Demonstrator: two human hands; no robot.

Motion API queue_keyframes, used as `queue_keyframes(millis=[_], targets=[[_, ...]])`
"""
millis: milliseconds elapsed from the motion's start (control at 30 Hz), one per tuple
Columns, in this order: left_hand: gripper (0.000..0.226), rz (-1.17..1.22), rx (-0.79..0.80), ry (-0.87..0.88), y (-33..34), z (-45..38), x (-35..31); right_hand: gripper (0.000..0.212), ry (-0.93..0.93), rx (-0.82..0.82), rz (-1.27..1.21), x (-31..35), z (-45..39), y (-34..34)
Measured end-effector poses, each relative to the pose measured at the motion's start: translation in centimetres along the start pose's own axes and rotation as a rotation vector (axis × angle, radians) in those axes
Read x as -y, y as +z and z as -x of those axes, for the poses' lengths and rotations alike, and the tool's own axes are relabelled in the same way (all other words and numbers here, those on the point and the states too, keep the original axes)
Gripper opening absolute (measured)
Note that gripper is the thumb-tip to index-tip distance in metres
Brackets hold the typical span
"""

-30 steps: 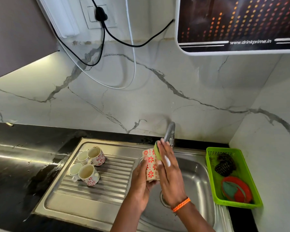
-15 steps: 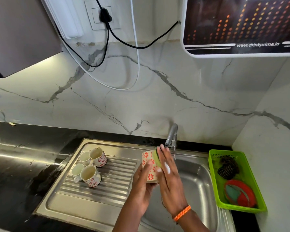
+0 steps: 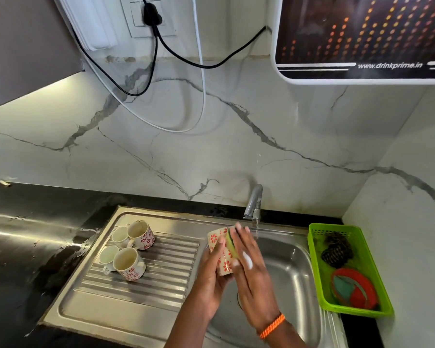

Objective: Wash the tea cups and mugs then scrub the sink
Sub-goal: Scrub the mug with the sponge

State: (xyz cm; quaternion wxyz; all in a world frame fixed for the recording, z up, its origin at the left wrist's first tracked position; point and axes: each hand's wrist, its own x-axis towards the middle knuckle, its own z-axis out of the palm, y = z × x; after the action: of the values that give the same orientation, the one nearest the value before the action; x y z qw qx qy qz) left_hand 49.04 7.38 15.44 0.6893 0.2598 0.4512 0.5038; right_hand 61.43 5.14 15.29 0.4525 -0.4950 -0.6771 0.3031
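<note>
My left hand grips a cream mug with red flowers over the left edge of the steel sink basin. My right hand, soap foam on its back, presses a green scrub sponge against the mug's side. A thin stream of water runs from the tap just beyond my fingertips. On the ribbed drainboard stand two flowered cups and two small white cups.
A green plastic basket at the sink's right holds a dark scourer and a red round dish. Black countertop lies to the left, wet near the drainboard. Cables hang on the marble wall; a water purifier is mounted above.
The mug has tilted so its mouth points up and away. My right hand with the sponge has slid along its side. The cups on the drainboard have not moved.
</note>
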Motion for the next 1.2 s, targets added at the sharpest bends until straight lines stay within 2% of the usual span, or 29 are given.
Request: queue_keyframes(millis=[167, 233, 367, 500, 633, 733, 833, 900, 967, 1033, 1200], targets=[[0.064, 0.019, -0.106, 0.000, -1.2, -0.9, -0.1, 0.053, -0.034, 0.061, 0.020, -0.8, 2.3, 0.2], [0.060, 0.021, -0.091, -0.006, -1.3, -0.9, 0.4, 0.054, -0.008, 0.065, 0.020, -0.6, 0.6, 0.4], [0.072, 0.023, -0.090, -0.037, -0.5, -0.5, 1.1, 0.054, 0.063, -0.023, -0.048, -0.2, -2.6, 0.3], [0.065, 0.153, -0.104, -0.043, -0.8, -0.8, 0.5, 0.053, 0.028, 0.022, -0.082, 0.0, 0.1, 0.5], [0.067, 0.072, -0.095, -0.016, -1.5, -0.7, 0.1, 0.056, 0.046, 0.042, -0.105, -0.2, 0.6, 0.2], [0.082, 0.077, -0.056, 0.006, -1.4, -0.8, 0.4, 0.055, 0.094, 0.034, -0.161, -0.5, -2.3, 0.2], [0.096, 0.124, -0.103, 0.012, -1.3, -1.4, 0.6, 0.055, 0.163, 0.032, -0.263, -0.8, -3.4, 0.2], [0.091, 0.230, -0.154, -0.006, -1.2, -1.5, 0.2, 0.053, 0.192, -0.008, -0.305, -0.7, -2.5, 0.0], [0.072, 0.375, -0.207, -0.038, -1.0, -1.3, -0.4, 0.053, 0.175, -0.078, -0.281, -0.6, -1.7, -0.3], [0.062, 0.476, -0.219, -0.054, -0.7, -1.2, -0.5, 0.055, 0.137, -0.122, -0.220, -0.4, -1.6, -0.2], [0.056, 0.582, -0.092, -0.125, 0.8, -0.5, -0.1, 0.055, 0.034, -0.125, -0.059, 1.7, -2.6, 1.2]])
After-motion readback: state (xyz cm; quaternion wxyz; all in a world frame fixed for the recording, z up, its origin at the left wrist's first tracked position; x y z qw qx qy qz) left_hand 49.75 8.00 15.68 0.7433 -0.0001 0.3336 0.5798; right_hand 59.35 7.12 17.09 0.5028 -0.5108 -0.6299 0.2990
